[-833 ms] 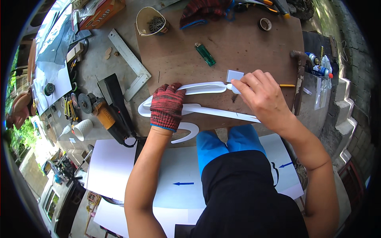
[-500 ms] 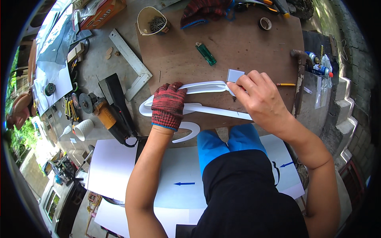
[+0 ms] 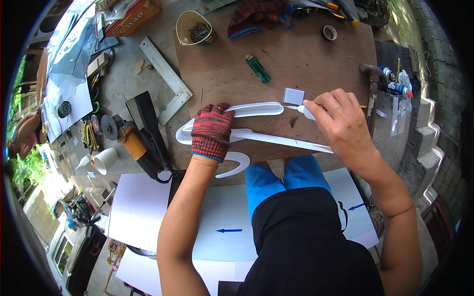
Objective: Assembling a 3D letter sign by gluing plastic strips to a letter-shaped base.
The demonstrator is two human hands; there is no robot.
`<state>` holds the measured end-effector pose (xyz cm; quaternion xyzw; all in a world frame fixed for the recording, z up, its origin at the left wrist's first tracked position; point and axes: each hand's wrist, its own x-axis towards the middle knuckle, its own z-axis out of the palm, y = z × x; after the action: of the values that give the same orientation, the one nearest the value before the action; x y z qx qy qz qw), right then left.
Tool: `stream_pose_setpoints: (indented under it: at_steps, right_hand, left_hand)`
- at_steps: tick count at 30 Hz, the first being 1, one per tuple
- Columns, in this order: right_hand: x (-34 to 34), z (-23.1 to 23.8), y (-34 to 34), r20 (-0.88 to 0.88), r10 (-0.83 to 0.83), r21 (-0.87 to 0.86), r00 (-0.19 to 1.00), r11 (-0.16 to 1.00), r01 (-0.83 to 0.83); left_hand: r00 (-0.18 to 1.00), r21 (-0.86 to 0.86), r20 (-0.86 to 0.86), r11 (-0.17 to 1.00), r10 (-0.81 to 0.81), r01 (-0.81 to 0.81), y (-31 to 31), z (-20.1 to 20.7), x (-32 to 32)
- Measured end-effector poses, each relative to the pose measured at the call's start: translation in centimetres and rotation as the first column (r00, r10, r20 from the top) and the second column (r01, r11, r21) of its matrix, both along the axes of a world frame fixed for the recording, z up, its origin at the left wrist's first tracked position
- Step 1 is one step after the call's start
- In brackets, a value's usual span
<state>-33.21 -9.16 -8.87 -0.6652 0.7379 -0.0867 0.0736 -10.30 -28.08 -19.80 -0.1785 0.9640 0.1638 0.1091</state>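
Observation:
My left hand (image 3: pixel 212 129), in a red and black knit glove, is closed over a white curved channel-like piece (image 3: pixel 254 109) and presses it on the brown board. A long straight white strip (image 3: pixel 281 140) of the same work runs rightward below it. In my right hand (image 3: pixel 340 121), bare, is a small white squeeze bottle (image 3: pixel 307 113), pinched by the fingers; its thin nozzle points left at the piece's right end. Just above the nozzle lies a small white block (image 3: pixel 294 95). A white hook-shaped part (image 3: pixel 237 165) curves near my left wrist at the board's front edge.
Beyond my hands lie a green lighter (image 3: pixel 258 68), a tape roll (image 3: pixel 329 32), a cup of nails (image 3: pixel 194 28) and another glove (image 3: pixel 256 16). An angle grinder (image 3: pixel 133 143) and a metal square (image 3: pixel 165 79) are to the left, a hammer (image 3: pixel 371 74) to the right.
My right hand has moved right, away from the white block and the piece's end, so the squeeze bottle now shows. My left hand keeps its hold on the piece.

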Motion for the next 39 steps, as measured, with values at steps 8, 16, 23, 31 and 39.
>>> stream_pose_setpoints:
  at_steps: [8, 16, 23, 31, 39]
  right_hand:
    - [-2.8, 0.2, 5.0, 0.474, -0.495, 0.135, 0.728, 0.858, 0.496]
    - [-4.9, -7.3, 6.2, 0.899, -0.419, 0.215, 0.126, 0.674, 0.707]
    - [-5.7, -11.9, 4.1, 0.638, -0.601, 0.067, 0.482, 0.667, 0.742]
    - [3.0, -9.0, 3.7, 0.507, -0.852, 0.222, 0.129, 0.274, 0.936]
    - [4.9, -10.3, -4.5, 0.491, -0.764, 0.618, 0.419, 0.644, 0.45]
  left_hand:
    - [1.0, -0.009, -0.001, 1.0, 0.004, -0.004, 0.3, -0.6, 0.3]
    - [1.0, -0.047, -0.028, 0.999, -0.01, 0.009, -0.3, -0.5, -0.1]
    - [1.0, -0.049, 0.02, 0.998, -0.023, 0.024, -0.2, -0.8, -0.4]
    - [0.998, -0.069, 0.069, 0.998, 0.003, 0.001, 0.2, -0.5, -0.1]
    - [0.995, -0.026, 0.103, 1.0, 0.005, -0.002, 0.0, 0.1, -0.8]
